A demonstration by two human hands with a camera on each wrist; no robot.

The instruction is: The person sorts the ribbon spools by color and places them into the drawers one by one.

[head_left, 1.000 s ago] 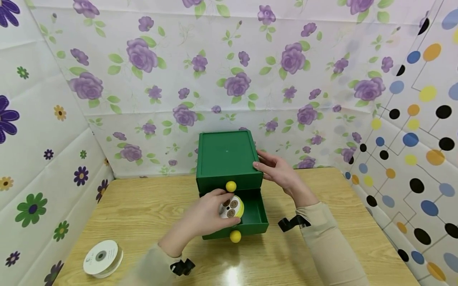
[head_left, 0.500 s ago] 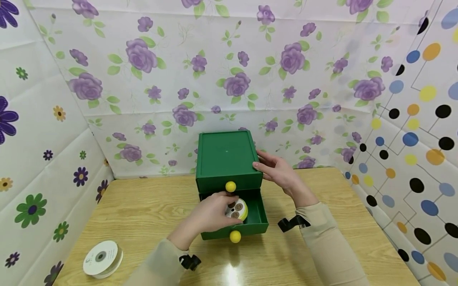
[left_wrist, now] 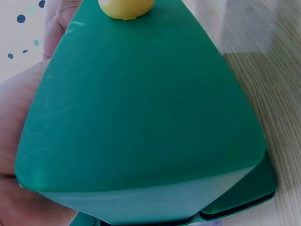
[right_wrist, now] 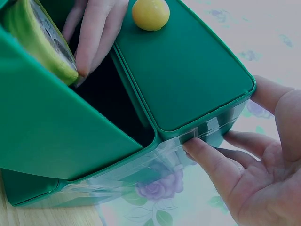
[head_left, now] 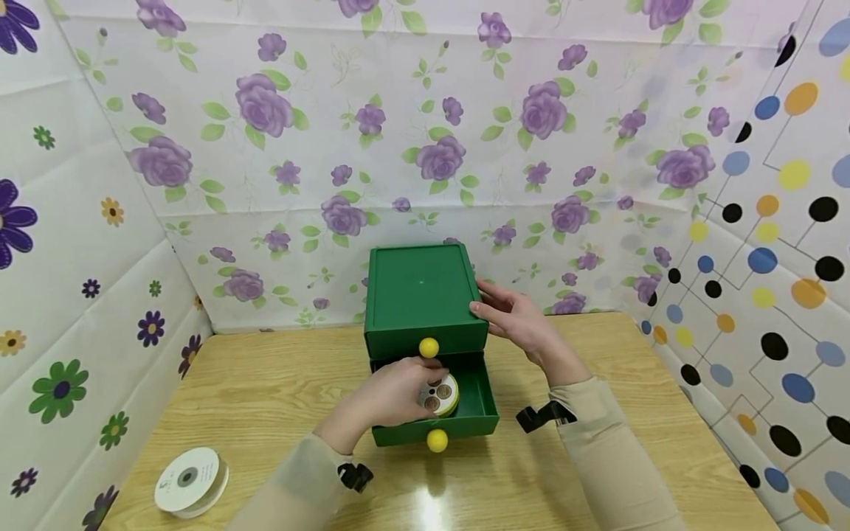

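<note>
A green cabinet (head_left: 421, 287) with yellow knobs stands on the table, its lower drawer (head_left: 471, 425) pulled out. My left hand (head_left: 392, 397) reaches into that drawer and holds a spool of yellow ribbon (head_left: 448, 395) with a white, brown-spotted face. In the right wrist view, the left fingertips lie against the face of this yellow spool (right_wrist: 40, 44). The left wrist view is mostly filled by the green drawer front (left_wrist: 141, 103). My right hand (head_left: 521, 324) rests on the cabinet's right side, its thumb at the top edge and its fingers spread along the side.
A white ribbon spool (head_left: 189, 479) lies at the table's left front. The wooden table (head_left: 279, 383) is bounded by a rose-patterned sheet behind and patterned sheets on both sides. A yellow knob (head_left: 429, 347) juts from the upper drawer, just above the left hand.
My left hand has moved right with the yellow ribbon spool, then slightly lower into the open drawer. The right hand has stayed at the cabinet's side.
</note>
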